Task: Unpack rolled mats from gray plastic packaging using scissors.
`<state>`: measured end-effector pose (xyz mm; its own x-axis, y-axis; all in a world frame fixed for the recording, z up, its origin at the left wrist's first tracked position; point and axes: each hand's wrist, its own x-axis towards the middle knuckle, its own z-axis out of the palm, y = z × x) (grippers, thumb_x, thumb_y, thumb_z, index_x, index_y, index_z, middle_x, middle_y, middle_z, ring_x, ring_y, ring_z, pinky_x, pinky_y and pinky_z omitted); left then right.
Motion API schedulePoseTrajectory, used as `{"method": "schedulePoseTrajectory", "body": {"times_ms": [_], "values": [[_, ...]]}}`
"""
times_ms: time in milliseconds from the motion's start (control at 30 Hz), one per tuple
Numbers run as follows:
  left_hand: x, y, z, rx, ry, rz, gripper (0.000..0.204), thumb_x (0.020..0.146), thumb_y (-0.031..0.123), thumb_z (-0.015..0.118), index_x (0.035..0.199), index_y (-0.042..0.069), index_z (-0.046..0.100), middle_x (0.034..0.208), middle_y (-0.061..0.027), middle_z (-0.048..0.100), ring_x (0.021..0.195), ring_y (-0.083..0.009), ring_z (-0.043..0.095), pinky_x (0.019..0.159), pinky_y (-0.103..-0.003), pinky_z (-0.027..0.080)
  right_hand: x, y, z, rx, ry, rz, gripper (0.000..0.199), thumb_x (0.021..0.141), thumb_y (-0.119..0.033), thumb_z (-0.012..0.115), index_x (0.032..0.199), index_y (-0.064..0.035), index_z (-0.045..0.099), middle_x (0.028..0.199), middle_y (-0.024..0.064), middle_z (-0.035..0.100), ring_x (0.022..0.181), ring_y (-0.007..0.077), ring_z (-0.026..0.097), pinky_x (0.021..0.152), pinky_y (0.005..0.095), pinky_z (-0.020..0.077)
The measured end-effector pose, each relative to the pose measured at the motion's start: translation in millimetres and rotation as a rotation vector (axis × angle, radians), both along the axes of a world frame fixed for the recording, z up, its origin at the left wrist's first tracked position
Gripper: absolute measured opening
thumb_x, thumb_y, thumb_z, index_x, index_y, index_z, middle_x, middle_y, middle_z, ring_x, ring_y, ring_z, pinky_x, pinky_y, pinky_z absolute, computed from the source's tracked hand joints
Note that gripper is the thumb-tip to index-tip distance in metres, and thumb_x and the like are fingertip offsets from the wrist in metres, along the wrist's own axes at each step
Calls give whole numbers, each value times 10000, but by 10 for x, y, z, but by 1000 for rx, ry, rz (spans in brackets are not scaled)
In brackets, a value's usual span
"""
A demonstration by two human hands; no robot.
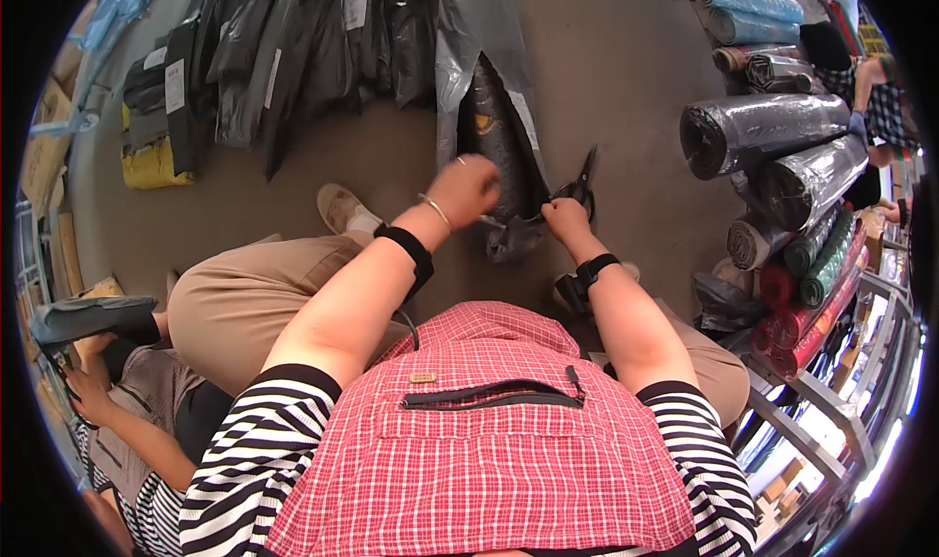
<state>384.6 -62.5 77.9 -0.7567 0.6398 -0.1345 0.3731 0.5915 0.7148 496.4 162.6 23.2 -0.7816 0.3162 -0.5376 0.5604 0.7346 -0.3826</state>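
In front of me a long grey plastic bag (489, 9) lies on the floor, slit open in a narrow V. Through the slit shows a dark, textured roll (489, 97) with an orange-yellow mark. My left hand (468, 187) is closed over the slit's left side near the bag's close end; what its fingers hold, if anything, is hidden. My right hand (569, 222) pinches the bag's right edge. Black scissors (584, 180) sit right beside it, blades pointing away; whether the hand also touches their handles I cannot tell. Crumpled plastic (514, 239) lies between my hands.
Several dark wrapped packages (323, 68) with white labels lie at the far left, next to a yellow package (156, 164). Wrapped rolls (763, 132) are stacked on the right, by a metal frame (831, 401). One person (137, 410) sits at my left; another (871, 97) is at far right.
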Motion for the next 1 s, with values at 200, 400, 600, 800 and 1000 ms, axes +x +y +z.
{"method": "schedulePoseTrajectory", "body": {"times_ms": [200, 400, 600, 800, 1000], "values": [[559, 13, -105, -514, -192, -601, 560, 825, 559, 591, 1049, 55, 685, 995, -159, 702, 956, -342, 670, 863, -429, 514, 101, -119, -73, -69, 139, -12, 350, 824, -318, 538, 803, -2, 687, 802, 222, 662, 806, 405, 646, 767, 472, 502], [467, 126, 156, -496, -137, -621, 322, 816, 350, 611, 980, 101, 733, 964, -153, 705, 930, -341, 671, 827, -428, 529, 2, -124, 150, -50, 315, -24, 383, 829, -320, 504, 759, 9, 686, 829, 233, 656, 814, 426, 630, 772, 486, 492], [-55, 258, 1750, -152, -26, -619, 290, 796, 285, 591, 855, 22, 698, 813, -216, 659, 770, -391, 636, 739, -453, 503, -500, 171, 1646, -676, 110, -223, 315, 869, -277, 546, 732, -17, 659, 614, 123, 613, 544, 250, 587, 523, 368, 464], [-531, 495, 4233, 352, 687, -447, 203, 713, 177, 613, 670, -21, 607, 616, -208, 560, 497, -321, 510, 518, -390, 449, -908, 213, 4021, -977, 766, 51, 230, 917, -158, 548, 787, -14, 672, 670, 70, 615, 580, 138, 568, 532, 277, 449], [-487, 246, 5365, 526, 647, -262, 295, 739, 181, 607, 597, -53, 497, 521, -187, 378, 452, -191, 350, 469, -363, 371, -766, -8, 5299, -880, 944, 90, 300, 982, -252, 559, 1121, 1, 640, 951, 49, 689, 846, 109, 627, 729, 251, 494]]}}
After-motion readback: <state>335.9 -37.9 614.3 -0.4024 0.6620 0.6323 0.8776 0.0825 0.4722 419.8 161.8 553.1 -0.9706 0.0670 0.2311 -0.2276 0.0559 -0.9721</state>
